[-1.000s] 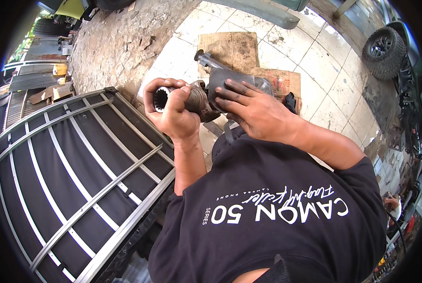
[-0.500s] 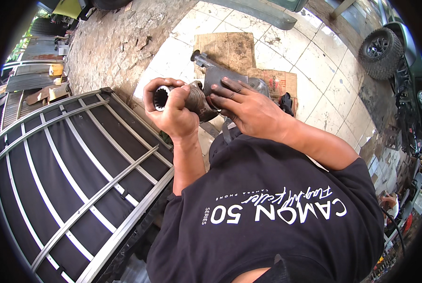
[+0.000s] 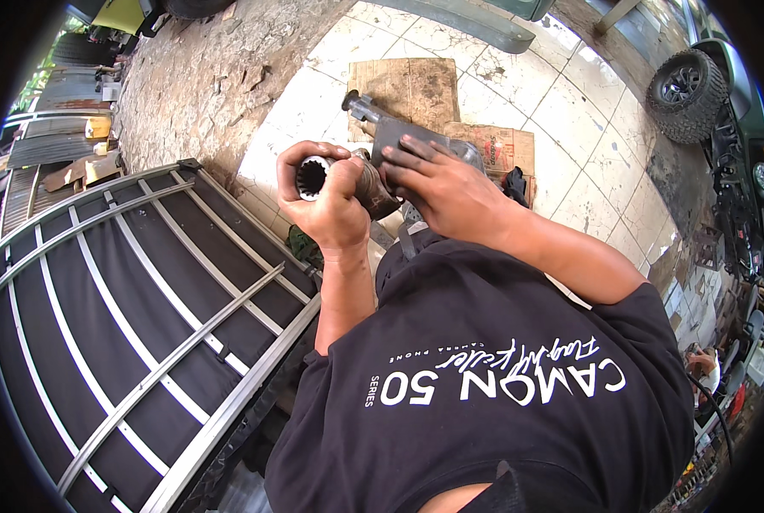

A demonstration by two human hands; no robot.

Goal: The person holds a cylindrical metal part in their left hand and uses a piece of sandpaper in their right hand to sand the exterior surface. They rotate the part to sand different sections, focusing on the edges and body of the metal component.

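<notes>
My left hand (image 3: 324,197) is closed round a worn, brownish metal sleeve (image 3: 379,197). The sleeve's toothed round opening, with internal splines, faces left between my thumb and fingers. My right hand (image 3: 450,188) lies palm down, its blackened fingers stretched and a little apart. It rests over a dark grey metal body (image 3: 390,137) beside the sleeve's far end; its thumb is mostly hidden. From that grey body, a rod with a black knobbed end (image 3: 352,103) sticks out to the upper left. The contact between my right fingertips and the sleeve cannot be made out.
Flattened cardboard (image 3: 416,81) lies on white floor tiles beneath the metal parts. A dark panel with pale metal slats (image 3: 134,325) stands close on my left. A knobbly-tyred wheel (image 3: 685,94) is at the far right; a grey beam (image 3: 476,26) crosses the top.
My left hand and the sleeve have shifted slightly right, and the splined opening shows more fully. My right fingers have slid a little, staying over the grey body.
</notes>
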